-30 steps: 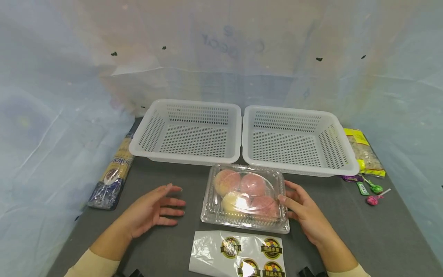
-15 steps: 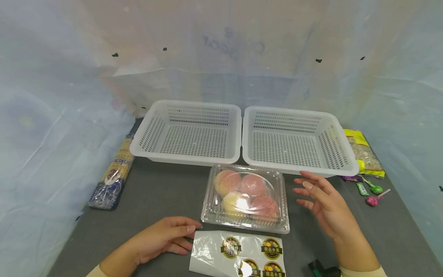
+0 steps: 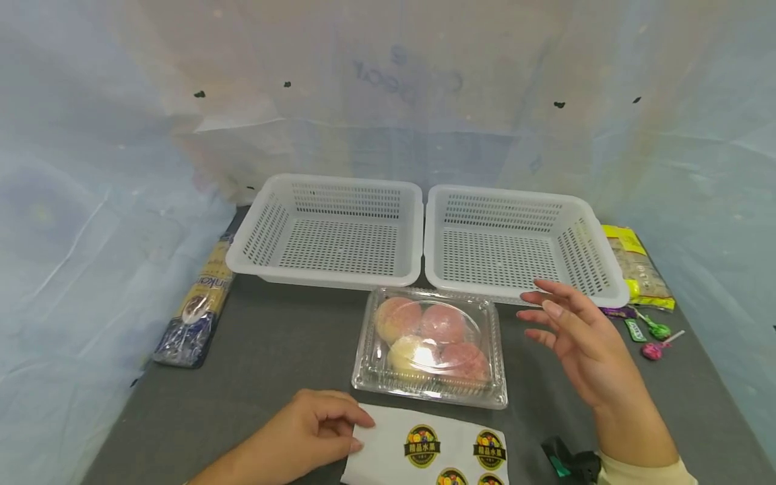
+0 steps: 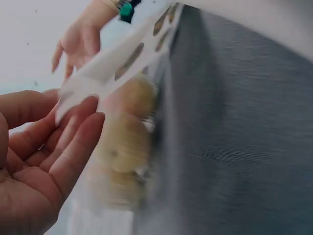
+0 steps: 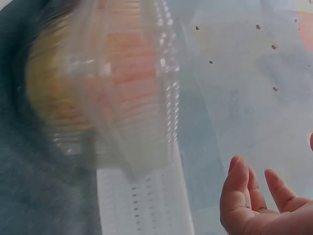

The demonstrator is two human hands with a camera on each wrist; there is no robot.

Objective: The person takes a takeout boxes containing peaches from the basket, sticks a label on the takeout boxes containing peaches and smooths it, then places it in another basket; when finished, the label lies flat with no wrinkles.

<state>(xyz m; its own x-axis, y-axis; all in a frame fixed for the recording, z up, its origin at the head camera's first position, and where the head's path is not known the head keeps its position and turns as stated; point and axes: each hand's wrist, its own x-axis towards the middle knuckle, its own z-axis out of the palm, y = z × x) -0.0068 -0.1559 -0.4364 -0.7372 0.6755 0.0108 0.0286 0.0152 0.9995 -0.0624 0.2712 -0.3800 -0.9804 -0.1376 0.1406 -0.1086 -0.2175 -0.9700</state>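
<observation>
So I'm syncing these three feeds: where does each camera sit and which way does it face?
Head: worn high, looking forward and down at the clear plastic clamshell box of peaches; both hands show.
Left wrist: beside the left hand, which pinches the white sticker sheet.
Right wrist: beside the open right hand, facing the box.
All three share the box.

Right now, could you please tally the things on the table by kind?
White baskets: 2
Clear clamshell box of peaches: 1
Sticker sheet: 1, pinched by the left hand
Lollipops: 2
Snack packets: 2
Total: 8; the right hand holds nothing.
</observation>
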